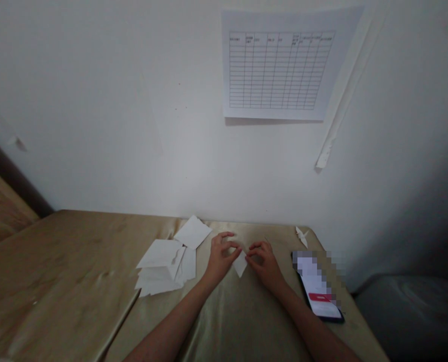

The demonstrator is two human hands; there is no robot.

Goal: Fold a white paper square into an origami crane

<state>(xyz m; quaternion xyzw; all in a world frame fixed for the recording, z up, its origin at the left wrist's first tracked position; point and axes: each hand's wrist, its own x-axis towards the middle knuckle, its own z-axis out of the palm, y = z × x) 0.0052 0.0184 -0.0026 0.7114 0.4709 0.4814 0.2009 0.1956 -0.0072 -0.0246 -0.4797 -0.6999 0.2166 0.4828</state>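
Note:
A small folded white paper point(240, 264), pointed downward, lies on the tan tablecloth point(227, 322) between my hands. My left hand point(221, 255) pinches its left upper corner with bent fingers. My right hand point(262, 261) pinches its right upper corner, fingers curled. Both forearms reach in from the bottom edge of the head view.
A loose pile of white paper sheets point(167, 264) lies left of my hands. A phone point(319, 291) with a lit screen rests to the right. A small white folded paper crane point(302, 235) sits near the far right corner. A printed table sheet point(282, 68) hangs on the wall.

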